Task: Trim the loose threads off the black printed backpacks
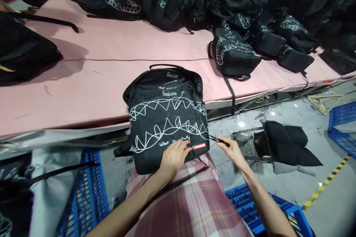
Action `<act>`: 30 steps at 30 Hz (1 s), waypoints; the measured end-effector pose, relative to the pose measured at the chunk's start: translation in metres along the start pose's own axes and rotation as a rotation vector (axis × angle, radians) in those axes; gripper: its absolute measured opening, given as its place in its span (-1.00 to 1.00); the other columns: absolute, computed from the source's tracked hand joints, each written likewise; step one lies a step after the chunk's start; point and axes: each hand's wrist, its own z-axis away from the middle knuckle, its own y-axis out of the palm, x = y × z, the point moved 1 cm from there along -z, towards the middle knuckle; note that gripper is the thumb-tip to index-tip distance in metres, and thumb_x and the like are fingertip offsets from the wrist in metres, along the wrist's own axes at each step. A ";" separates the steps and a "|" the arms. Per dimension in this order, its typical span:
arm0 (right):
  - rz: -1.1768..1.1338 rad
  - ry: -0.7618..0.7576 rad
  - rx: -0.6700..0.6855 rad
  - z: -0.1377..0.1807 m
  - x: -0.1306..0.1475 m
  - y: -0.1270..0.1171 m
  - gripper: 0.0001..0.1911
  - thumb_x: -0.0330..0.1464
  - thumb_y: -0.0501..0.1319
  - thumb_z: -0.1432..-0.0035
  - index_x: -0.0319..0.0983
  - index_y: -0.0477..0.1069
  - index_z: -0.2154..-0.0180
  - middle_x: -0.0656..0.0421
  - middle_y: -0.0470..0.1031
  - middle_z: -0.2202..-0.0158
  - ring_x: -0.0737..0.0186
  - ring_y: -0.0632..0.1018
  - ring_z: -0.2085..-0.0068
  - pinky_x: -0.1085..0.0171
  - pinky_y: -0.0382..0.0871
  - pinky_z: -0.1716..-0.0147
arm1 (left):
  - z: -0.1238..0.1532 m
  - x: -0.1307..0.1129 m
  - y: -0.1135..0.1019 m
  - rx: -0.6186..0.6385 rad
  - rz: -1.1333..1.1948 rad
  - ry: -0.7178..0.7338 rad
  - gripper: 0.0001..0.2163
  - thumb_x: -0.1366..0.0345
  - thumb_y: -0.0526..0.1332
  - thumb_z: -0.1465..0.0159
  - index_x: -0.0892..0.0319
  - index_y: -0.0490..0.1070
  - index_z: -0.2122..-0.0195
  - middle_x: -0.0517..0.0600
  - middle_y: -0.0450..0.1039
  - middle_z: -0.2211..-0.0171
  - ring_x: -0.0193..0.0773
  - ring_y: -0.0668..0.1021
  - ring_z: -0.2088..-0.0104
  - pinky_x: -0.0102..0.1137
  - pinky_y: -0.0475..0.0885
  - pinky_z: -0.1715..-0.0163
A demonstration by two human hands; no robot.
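Observation:
A black backpack (168,118) with white scribbled lines, lettering and a small red label (199,146) leans over the table's front edge, its lower end at my lap. My left hand (175,155) lies on the lower front of it, fingers stretched over the fabric and holding nothing. To the right of the bag, my right hand (229,149) is closed on small dark thread snips (215,138). Their narrow tips point left at the bag's side, close to the red label. Whether the tips touch the fabric I cannot tell.
Several black bags crowd the back of the pink-covered table (111,44); one printed backpack (233,52) sits to the right, its strap hanging over the edge. A cushioned stool (289,142) and blue crates (258,207) stand on the floor. Another black bag (25,50) lies at left.

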 end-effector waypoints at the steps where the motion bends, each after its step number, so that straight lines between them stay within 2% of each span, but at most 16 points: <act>1: 0.035 0.042 0.031 -0.001 -0.004 -0.005 -0.71 -0.25 0.18 -0.08 -0.19 0.45 0.15 0.10 0.51 0.18 0.13 0.50 0.21 0.18 0.34 0.20 | -0.005 -0.003 -0.002 0.080 -0.016 -0.059 -0.79 0.24 0.02 -0.30 0.19 0.40 0.23 0.03 0.49 0.30 -0.23 0.51 0.29 -0.38 0.36 0.31; 5: 0.041 0.073 0.162 -0.007 -0.013 -0.010 -0.78 -0.26 0.16 -0.07 -0.24 0.43 0.27 0.16 0.52 0.35 0.21 0.49 0.33 0.27 0.33 0.30 | -0.025 -0.017 -0.011 0.393 -0.054 -0.174 -0.75 0.17 0.00 -0.28 0.16 0.40 0.35 0.00 0.50 0.40 -0.20 0.53 0.38 -0.40 0.29 0.44; 8: -0.050 0.071 0.221 -0.013 -0.017 -0.005 -0.82 -0.31 0.19 -0.02 -0.26 0.42 0.32 0.19 0.50 0.40 0.26 0.47 0.37 0.33 0.30 0.36 | -0.028 -0.019 -0.013 0.474 -0.005 -0.209 -0.76 0.21 -0.01 -0.27 0.13 0.41 0.37 -0.03 0.51 0.41 -0.22 0.53 0.38 -0.42 0.25 0.44; 11: -0.100 0.079 0.253 -0.017 -0.023 -0.003 -0.82 -0.32 0.21 0.01 -0.27 0.43 0.33 0.19 0.50 0.40 0.27 0.46 0.38 0.35 0.27 0.41 | -0.025 -0.015 -0.011 0.484 0.013 -0.258 -0.75 0.19 -0.03 -0.27 0.10 0.40 0.39 -0.04 0.51 0.40 -0.21 0.53 0.38 -0.42 0.21 0.47; 16: -0.069 0.103 0.188 -0.019 -0.029 -0.004 -0.82 -0.28 0.20 0.00 -0.26 0.47 0.39 0.18 0.51 0.43 0.28 0.45 0.42 0.34 0.25 0.44 | -0.023 -0.017 -0.013 0.454 0.034 -0.314 -0.73 0.20 -0.07 -0.29 0.10 0.39 0.35 -0.06 0.51 0.36 -0.26 0.52 0.37 -0.43 0.19 0.46; 21: -0.006 0.077 0.215 -0.021 -0.023 -0.003 -0.82 -0.26 0.22 -0.01 -0.24 0.49 0.39 0.22 0.50 0.47 0.33 0.40 0.50 0.36 0.18 0.51 | -0.023 -0.021 -0.010 0.458 -0.004 -0.282 -0.78 0.24 -0.02 -0.27 0.11 0.38 0.37 -0.06 0.50 0.34 -0.25 0.52 0.37 -0.42 0.17 0.47; 30: 0.035 0.020 0.204 -0.023 -0.021 -0.010 -0.83 -0.28 0.22 -0.02 -0.24 0.49 0.38 0.20 0.52 0.43 0.31 0.43 0.46 0.36 0.19 0.49 | -0.019 -0.018 -0.006 0.380 0.012 -0.263 -0.77 0.27 -0.04 -0.27 0.12 0.38 0.41 -0.06 0.49 0.40 -0.27 0.51 0.39 -0.44 0.16 0.49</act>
